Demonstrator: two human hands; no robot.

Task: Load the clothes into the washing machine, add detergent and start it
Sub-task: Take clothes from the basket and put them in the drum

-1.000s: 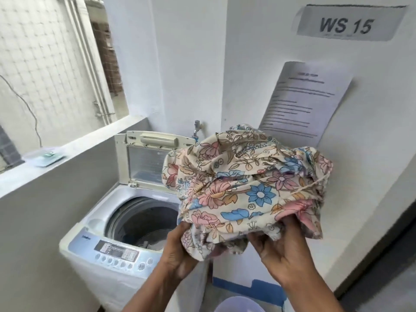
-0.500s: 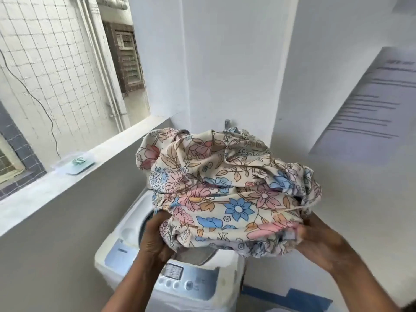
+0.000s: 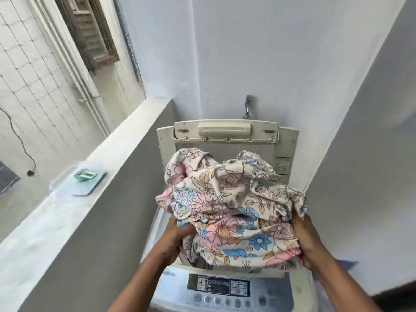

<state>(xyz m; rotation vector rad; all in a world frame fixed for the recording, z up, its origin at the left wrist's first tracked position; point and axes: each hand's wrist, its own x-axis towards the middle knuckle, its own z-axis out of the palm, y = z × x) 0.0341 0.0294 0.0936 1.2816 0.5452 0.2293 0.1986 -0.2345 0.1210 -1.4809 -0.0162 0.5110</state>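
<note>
A big bundle of cream cloth with pink and blue flowers (image 3: pixel 234 210) hangs over the mouth of a white top-loading washing machine (image 3: pixel 225 291). My left hand (image 3: pixel 177 237) grips the bundle's left underside and my right hand (image 3: pixel 308 239) grips its right side. The machine's lid (image 3: pixel 225 131) stands upright behind the bundle. Its grey control panel (image 3: pixel 218 284) with a display and a row of buttons faces me at the bottom. The drum opening is hidden under the cloth.
A tap (image 3: pixel 247 106) sticks out of the wall above the lid. A grey wall with a white ledge (image 3: pixel 67 206) runs along the left; a clear tray with a green object (image 3: pixel 84 176) sits on it. White walls close in behind and to the right.
I have stepped up to the machine and now look straight down on it. The floral bundle has come down from chest height to just over the drum opening, both hands still holding it.
</note>
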